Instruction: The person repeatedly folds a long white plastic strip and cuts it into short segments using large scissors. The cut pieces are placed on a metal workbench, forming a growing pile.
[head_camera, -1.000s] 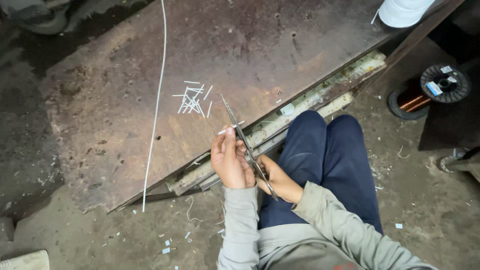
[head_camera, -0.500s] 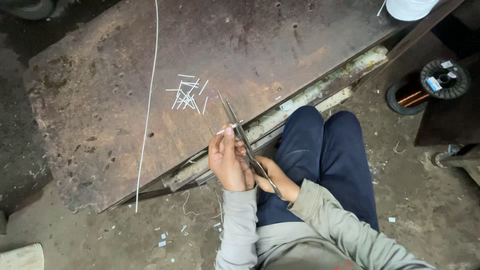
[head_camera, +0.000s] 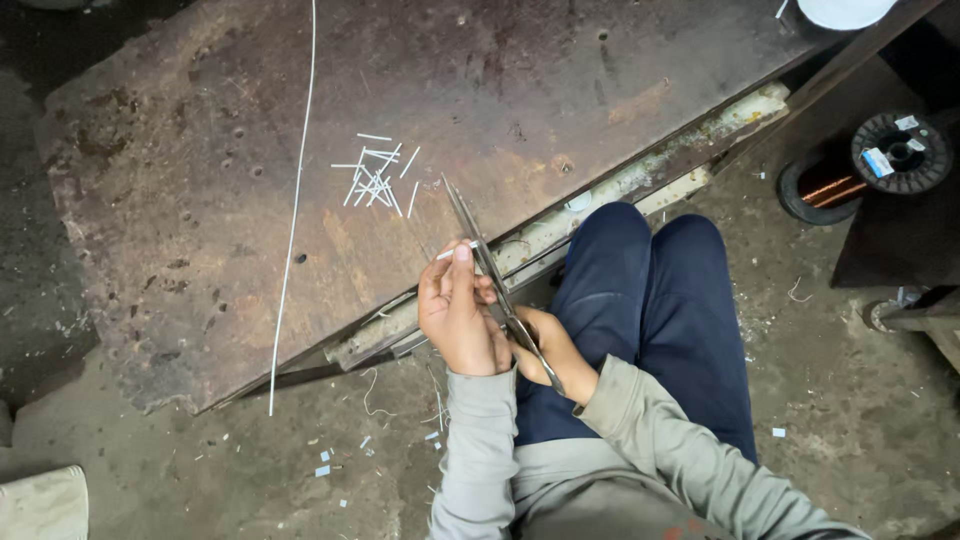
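A rusty, pitted metal worktop (head_camera: 200, 200) fills the upper left and centre of the frame, its far corners cut off by the top edge; its near edge runs diagonally from lower left to upper right, with bare room across most of the plate. Below it, dusty concrete floor (head_camera: 200, 480) carries small white offcuts. The person's dark blue trousers (head_camera: 650, 320) and grey sleeves (head_camera: 640, 450) take the lower centre. At the right edge a black spool (head_camera: 900, 150) with copper-coloured wire is partly hidden behind dark framing. A long thin white wire (head_camera: 295, 200) runs from the top edge down past the worktop's near edge at lower left. A loose pile of short white wire pieces (head_camera: 375, 175) lies left of centre, well apart from the hands.

The scissors (head_camera: 490, 270), slim grey metal, point up-left over the worktop edge at centre; the handles are buried in the right hand (head_camera: 550, 350), whose grip is closed around them. The left hand (head_camera: 460, 315) has its grip pinched on a short white piece (head_camera: 455, 252), touching the blades.
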